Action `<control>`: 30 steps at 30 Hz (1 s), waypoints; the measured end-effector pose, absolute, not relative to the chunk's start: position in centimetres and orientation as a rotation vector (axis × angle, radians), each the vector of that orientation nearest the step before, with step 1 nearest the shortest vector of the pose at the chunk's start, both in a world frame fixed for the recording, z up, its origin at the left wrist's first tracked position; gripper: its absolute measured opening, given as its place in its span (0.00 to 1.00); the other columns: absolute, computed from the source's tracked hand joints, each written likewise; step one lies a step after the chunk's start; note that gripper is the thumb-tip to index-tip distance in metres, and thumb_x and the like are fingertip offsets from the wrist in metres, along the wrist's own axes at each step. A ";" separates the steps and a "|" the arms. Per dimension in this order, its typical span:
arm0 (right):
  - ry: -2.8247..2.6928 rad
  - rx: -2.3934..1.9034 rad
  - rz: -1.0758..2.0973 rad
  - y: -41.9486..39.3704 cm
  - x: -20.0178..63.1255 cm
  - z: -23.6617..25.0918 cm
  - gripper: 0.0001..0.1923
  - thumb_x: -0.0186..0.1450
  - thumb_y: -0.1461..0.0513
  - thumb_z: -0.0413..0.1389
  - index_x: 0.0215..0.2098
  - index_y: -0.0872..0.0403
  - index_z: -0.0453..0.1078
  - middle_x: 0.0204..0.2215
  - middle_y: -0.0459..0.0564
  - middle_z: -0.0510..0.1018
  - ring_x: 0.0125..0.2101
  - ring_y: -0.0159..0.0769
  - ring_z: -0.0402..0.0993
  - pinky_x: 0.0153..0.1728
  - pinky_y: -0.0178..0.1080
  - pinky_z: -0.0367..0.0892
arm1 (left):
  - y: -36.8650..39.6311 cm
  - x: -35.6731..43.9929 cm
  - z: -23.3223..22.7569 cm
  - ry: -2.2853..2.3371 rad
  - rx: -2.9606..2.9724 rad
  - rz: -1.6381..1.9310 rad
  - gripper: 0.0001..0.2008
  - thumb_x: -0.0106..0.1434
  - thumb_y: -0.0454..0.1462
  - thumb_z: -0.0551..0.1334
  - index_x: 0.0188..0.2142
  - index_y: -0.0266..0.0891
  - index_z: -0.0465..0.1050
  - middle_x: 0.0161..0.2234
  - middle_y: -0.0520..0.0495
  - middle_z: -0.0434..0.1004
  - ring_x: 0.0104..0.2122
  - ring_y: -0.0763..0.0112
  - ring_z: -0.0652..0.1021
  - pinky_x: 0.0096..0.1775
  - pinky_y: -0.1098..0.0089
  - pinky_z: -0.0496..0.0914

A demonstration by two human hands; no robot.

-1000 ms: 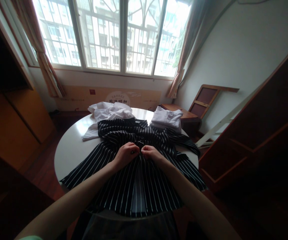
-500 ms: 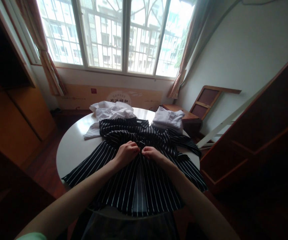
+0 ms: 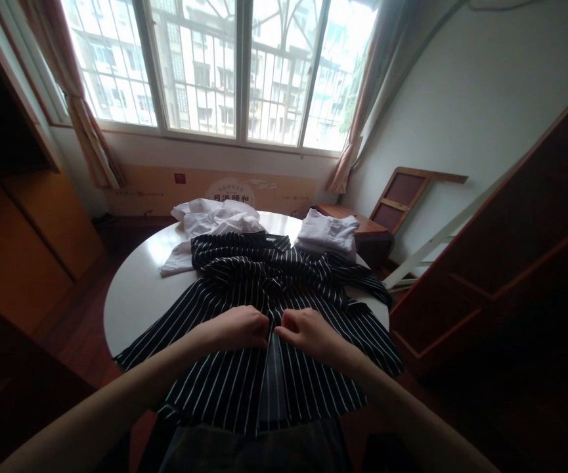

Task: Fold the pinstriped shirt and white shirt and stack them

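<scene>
Right over the shirt (image 3: 234, 381), left hand (image 3: 241, 323) and right hand (image 3: 308, 332), just apart, fingers curled in. Can't tell whether pinching cloth or merely bunched; fingertips mostly tucked from sight. Shirt spread across the table (image 3: 133, 282), crumpled at the chest, partly masked by both arms (image 3: 116, 401). Beyond, white heap (image 3: 219, 217), partly blocked by shirt. Lower right, too dark to make out.

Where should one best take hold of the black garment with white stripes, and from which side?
I would pinch its two front edges above the hem, the left hand and right hand each taking one, from the camera's side of the round white table. The garment lies spread, and these edges part around a grey strip, so both seem easy to catch.
</scene>
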State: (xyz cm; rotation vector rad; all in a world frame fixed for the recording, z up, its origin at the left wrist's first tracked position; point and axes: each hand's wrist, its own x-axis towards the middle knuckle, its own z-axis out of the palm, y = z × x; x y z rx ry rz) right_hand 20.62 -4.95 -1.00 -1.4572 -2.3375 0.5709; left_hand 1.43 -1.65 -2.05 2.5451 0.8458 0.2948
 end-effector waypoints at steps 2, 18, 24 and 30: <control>-2.396 -1.568 0.448 -6.2 20.1 -1.8 0.11 0.58 0.56 0.52 0.24 0.55 0.65 0.21 0.48 0.71 0.22 0.32 0.65 0.23 0.34 0.53 | -2.4 1.4 -2.3 0.848 2.566 0.282 0.05 0.50 0.35 0.64 0.26 0.38 0.68 0.26 0.53 0.69 0.26 0.75 0.68 0.26 0.75 0.58; -2.300 -1.726 0.458 -5.4 20.6 -2.1 0.03 0.52 0.68 0.51 0.24 0.55 0.62 0.22 0.46 0.69 0.22 0.30 0.61 0.23 0.33 0.50 | -1.9 1.5 -2.4 0.854 2.422 0.216 0.04 0.51 0.35 0.63 0.25 0.38 0.68 0.24 0.55 0.66 0.24 0.77 0.66 0.24 0.77 0.57; -2.205 -1.523 0.640 -5.2 21.6 -2.9 0.07 0.52 0.72 0.49 0.25 0.55 0.64 0.22 0.43 0.68 0.22 0.27 0.61 0.25 0.31 0.54 | -1.3 2.3 -2.5 0.931 2.185 0.353 0.06 0.54 0.38 0.59 0.27 0.35 0.69 0.23 0.54 0.67 0.23 0.78 0.66 0.24 0.77 0.58; -2.200 -1.415 0.663 -5.8 21.7 -2.3 0.05 0.55 0.67 0.53 0.24 0.54 0.70 0.24 0.45 0.72 0.26 0.30 0.65 0.27 0.33 0.58 | -1.5 2.9 -2.6 1.028 2.101 0.490 0.07 0.53 0.38 0.60 0.26 0.34 0.70 0.24 0.53 0.68 0.25 0.77 0.67 0.25 0.76 0.61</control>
